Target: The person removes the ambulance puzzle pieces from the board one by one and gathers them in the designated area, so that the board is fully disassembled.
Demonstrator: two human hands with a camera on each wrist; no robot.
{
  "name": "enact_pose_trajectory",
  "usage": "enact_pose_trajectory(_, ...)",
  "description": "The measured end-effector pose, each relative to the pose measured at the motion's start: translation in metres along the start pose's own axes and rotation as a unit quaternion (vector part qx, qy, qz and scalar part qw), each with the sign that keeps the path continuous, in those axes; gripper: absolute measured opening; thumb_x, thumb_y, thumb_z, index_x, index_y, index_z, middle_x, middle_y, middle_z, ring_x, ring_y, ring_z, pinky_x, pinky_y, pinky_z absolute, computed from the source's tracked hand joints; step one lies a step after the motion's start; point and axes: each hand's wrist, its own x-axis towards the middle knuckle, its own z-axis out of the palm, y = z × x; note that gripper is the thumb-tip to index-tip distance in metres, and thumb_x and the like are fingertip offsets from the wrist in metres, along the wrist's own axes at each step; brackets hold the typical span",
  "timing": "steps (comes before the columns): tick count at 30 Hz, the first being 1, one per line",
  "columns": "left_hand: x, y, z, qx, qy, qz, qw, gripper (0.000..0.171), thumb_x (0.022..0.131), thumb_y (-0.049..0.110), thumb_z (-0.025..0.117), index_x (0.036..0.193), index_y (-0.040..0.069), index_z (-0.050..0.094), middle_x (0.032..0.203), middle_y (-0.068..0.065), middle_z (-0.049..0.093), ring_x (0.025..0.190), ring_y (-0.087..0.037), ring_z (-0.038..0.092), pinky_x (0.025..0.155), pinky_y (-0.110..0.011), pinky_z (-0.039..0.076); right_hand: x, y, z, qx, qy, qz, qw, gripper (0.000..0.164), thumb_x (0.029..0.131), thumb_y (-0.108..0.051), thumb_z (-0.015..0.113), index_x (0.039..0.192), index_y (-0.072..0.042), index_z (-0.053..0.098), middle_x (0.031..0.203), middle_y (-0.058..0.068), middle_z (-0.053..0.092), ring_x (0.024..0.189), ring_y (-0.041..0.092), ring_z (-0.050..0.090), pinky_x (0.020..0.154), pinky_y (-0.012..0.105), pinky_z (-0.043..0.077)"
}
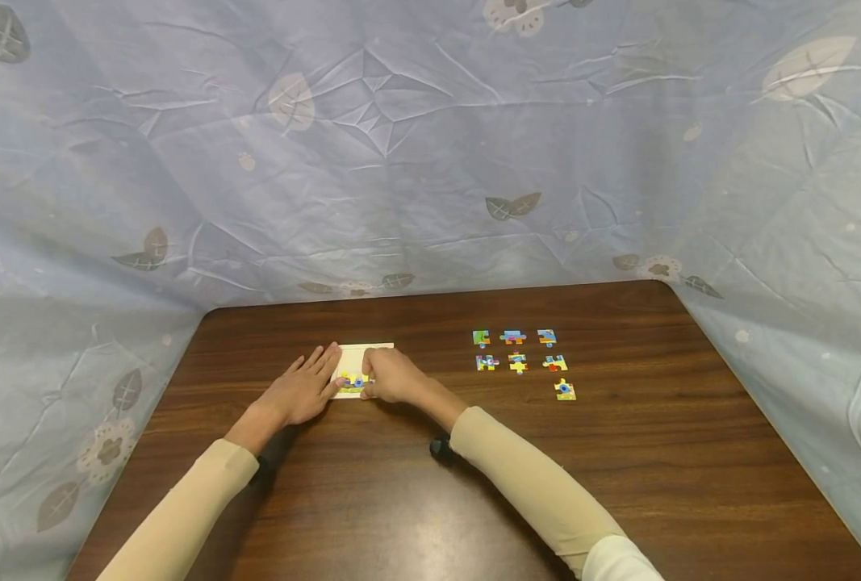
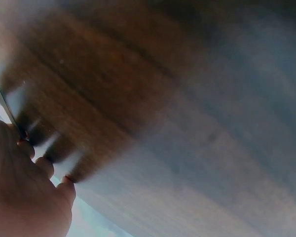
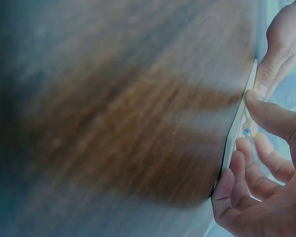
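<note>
A shallow white puzzle tray [image 1: 358,347] lies on the table, with yellow and blue jigsaw pieces [image 1: 358,382] along its near side. My left hand [image 1: 299,393] rests flat, fingers fairly straight, its fingertips on the tray's left edge and its thumb at the near left corner by the pieces. Over the tray's right part, my right hand [image 1: 399,377] bends its fingers and thumb. In the right wrist view, the thumb [image 3: 269,112] reaches the tray's near edge, and a blue spot shows between thumb and fingers. I cannot tell whether they pinch a piece.
Several loose jigsaw pieces [image 1: 517,362] lie in rows to the right of the tray, and a single piece [image 1: 564,390] sits nearer, below the rightmost column. A patterned cloth [image 1: 386,161] hangs behind and beside the dark wooden table [image 1: 401,500].
</note>
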Motion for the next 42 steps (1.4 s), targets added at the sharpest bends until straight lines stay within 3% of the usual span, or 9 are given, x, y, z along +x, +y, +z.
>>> enact_pose_trajectory(4, 0.0, 0.0, 0.0, 0.001, 0.001, 0.001, 1.0, 0.074, 0.114, 0.051, 0.029, 0.17, 0.007, 0.009, 0.179, -0.015, 0.007, 0.164, -0.043, 0.012, 0.132, -0.066, 0.013, -0.002, -0.001, 0.0, 0.012, -0.004, 0.001, 1.0, 0.035, 0.086, -0.024, 0.09, 0.102, -0.009, 0.063, 0.088, -0.002, 0.062, 0.076, 0.01, 0.056, 0.066, 0.022, 0.048)
enact_pose_trajectory(16, -0.002, 0.001, 0.0, 0.002, 0.011, 0.005, 0.9999, 0.072, 0.115, 0.049, 0.032, 0.169, 0.006, 0.012, 0.178, -0.015, 0.01, 0.164, -0.042, 0.014, 0.132, -0.065, 0.015, -0.006, -0.003, 0.003, -0.002, 0.002, -0.008, 1.0, 0.032, 0.089, -0.021, 0.087, 0.102, -0.011, 0.059, 0.084, -0.003, 0.06, 0.071, 0.009, 0.055, 0.06, 0.02, 0.046)
enact_pose_trajectory(21, -0.001, 0.0, 0.002, 0.005, 0.015, 0.005, 0.9999, 0.073, 0.114, 0.051, 0.031, 0.169, 0.006, 0.012, 0.178, -0.015, 0.011, 0.164, -0.042, 0.014, 0.132, -0.065, 0.015, -0.01, -0.008, 0.001, -0.006, 0.018, -0.03, 0.999, 0.018, 0.092, -0.005, 0.077, 0.098, -0.011, 0.061, 0.083, -0.002, 0.063, 0.068, 0.009, 0.055, 0.058, 0.019, 0.046)
enact_pose_trajectory(25, -0.001, -0.001, 0.002, 0.009, 0.017, 0.006, 0.9998, 0.073, 0.114, 0.05, 0.032, 0.169, 0.006, 0.013, 0.178, -0.015, 0.011, 0.164, -0.042, 0.015, 0.132, -0.066, 0.015, -0.012, -0.009, -0.002, 0.027, 0.029, -0.047, 0.998, 0.017, 0.091, 0.005, 0.069, 0.097, -0.01, 0.066, 0.085, 0.0, 0.069, 0.069, 0.007, 0.058, 0.061, 0.016, 0.049)
enact_pose_trajectory(28, 0.0, -0.001, 0.002, 0.012, 0.013, 0.007, 0.9998, 0.072, 0.115, 0.048, 0.033, 0.169, 0.006, 0.012, 0.178, -0.015, 0.01, 0.164, -0.042, 0.015, 0.132, -0.065, 0.015, -0.013, -0.005, -0.003, 0.072, 0.044, -0.044, 0.995, 0.015, 0.091, 0.005, 0.07, 0.097, -0.01, 0.069, 0.09, 0.003, 0.074, 0.075, 0.006, 0.062, 0.066, 0.015, 0.051)
enact_pose_trajectory(33, 0.0, 0.0, 0.002, 0.011, 0.006, 0.007, 0.9999, 0.072, 0.114, 0.049, 0.032, 0.169, 0.006, 0.012, 0.178, -0.014, 0.01, 0.164, -0.041, 0.015, 0.132, -0.065, 0.016, -0.019, 0.005, -0.014, 0.155, 0.069, -0.025, 0.985, 0.011, 0.091, -0.004, 0.079, 0.097, -0.013, 0.076, 0.093, 0.003, 0.08, 0.082, 0.006, 0.07, 0.07, 0.017, 0.056)
enact_pose_trajectory(36, 0.0, 0.0, 0.002, 0.007, 0.005, 0.005, 1.0, 0.074, 0.114, 0.052, 0.031, 0.169, 0.007, 0.011, 0.178, -0.014, 0.01, 0.164, -0.041, 0.014, 0.132, -0.066, 0.016, -0.027, 0.011, -0.027, 0.208, 0.078, -0.015, 0.975, 0.009, 0.091, -0.006, 0.081, 0.098, -0.012, 0.079, 0.092, 0.002, 0.081, 0.083, 0.013, 0.076, 0.069, 0.022, 0.06)
enact_pose_trajectory(42, 0.001, -0.001, 0.0, 0.002, 0.004, 0.0, 1.0, 0.075, 0.114, 0.052, 0.031, 0.17, 0.007, 0.01, 0.178, -0.015, 0.009, 0.164, -0.042, 0.013, 0.132, -0.066, 0.015, -0.043, 0.026, -0.052, 0.314, 0.083, -0.001, 0.946, 0.017, 0.093, -0.005, 0.08, 0.11, -0.002, 0.078, 0.095, 0.011, 0.083, 0.092, 0.038, 0.08, 0.081, 0.049, 0.067)
